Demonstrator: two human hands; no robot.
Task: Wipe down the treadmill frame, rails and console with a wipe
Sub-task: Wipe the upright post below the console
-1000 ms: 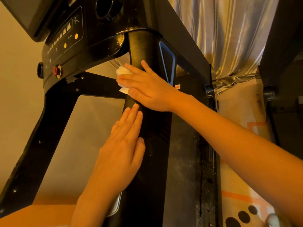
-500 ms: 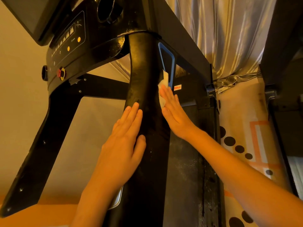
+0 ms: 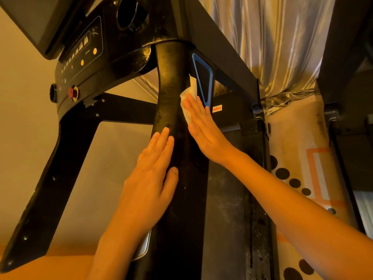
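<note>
Head view: right hand (image 3: pixel 203 126) is flat against the right side of the treadmill's centre upright (image 3: pixel 169 87), fingers straight and pressed together, no pinch. White wipe (image 3: pixel 188 98) is trapped under those fingers. Its crumpled edge sticks out past the fingertips on the far side, squeezed between the upright and the blue triangular trim (image 3: pixel 204 81), just below the console (image 3: pixel 84 51).

Left hand (image 3: pixel 153 178) lies flat on the left face of the same upright, nearer than the right hand and apart from it. Its fingers are straight and closed up side by side, with the thumb lying on the front face. It holds nothing.

Console sits far left, tilted, with orange dots on its panel and a red knob (image 3: pixel 72 91) on its lower edge. Cup holder (image 3: pixel 129 15) is at the top, dark screen (image 3: pixel 30 19) in the top-left corner. Black crossbar (image 3: pixel 125 110) runs left from the upright to the other frame leg (image 3: pixel 50 168). Small red sticker (image 3: pixel 217 108) sits just right of the right hand's fingertips. Dusty black deck (image 3: pixel 228 199) is right of the upright. Silver curtain (image 3: pixel 272 47) hangs far right, above a floor mat (image 3: pixel 298 122) with black dots.
</note>
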